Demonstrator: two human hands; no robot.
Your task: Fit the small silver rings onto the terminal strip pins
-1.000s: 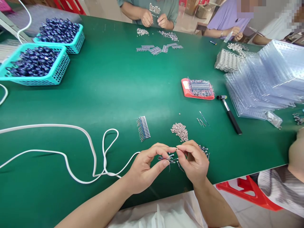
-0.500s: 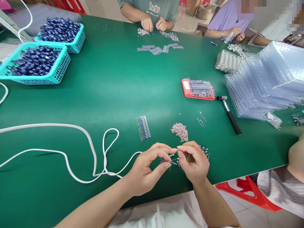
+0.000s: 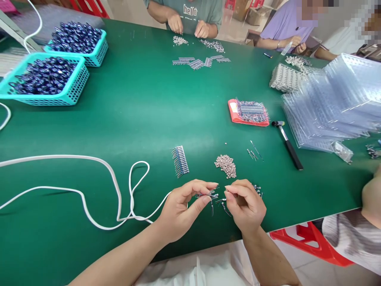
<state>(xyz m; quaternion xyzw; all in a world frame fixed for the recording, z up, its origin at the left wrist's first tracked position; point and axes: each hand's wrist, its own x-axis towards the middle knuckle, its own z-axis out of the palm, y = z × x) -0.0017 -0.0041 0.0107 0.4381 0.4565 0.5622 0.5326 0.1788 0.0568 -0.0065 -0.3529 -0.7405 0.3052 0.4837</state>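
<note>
My left hand point(image 3: 184, 208) pinches a few small blue-grey parts with thin wire leads point(image 3: 212, 195) between thumb and fingers. Opposite it, my right hand point(image 3: 248, 206) has thumb and forefinger pressed together; whatever is in that pinch is too small to make out. A narrow gap separates the two sets of fingertips. More wired parts point(image 3: 257, 190) lie on the table beside my right hand, partly hidden by it. Just beyond the hands sits a heap of small round pinkish pieces point(image 3: 225, 166). Left of that heap lies a taped strip of wired parts point(image 3: 181, 161).
White cable point(image 3: 98, 161) loops across the table's left side. Two turquoise baskets point(image 3: 64, 99) hold shiny dark-blue pieces. To the right are a red packet with wired strips point(image 3: 238, 119), a hammer point(image 3: 290, 149) and stacked clear plastic trays point(image 3: 324, 107). Other people sit around the table.
My fingertips, which met around a tiny piece, have come apart. My right hand has shifted slightly right; the parts in my left hand have turned. The far person's hands have moved apart.
</note>
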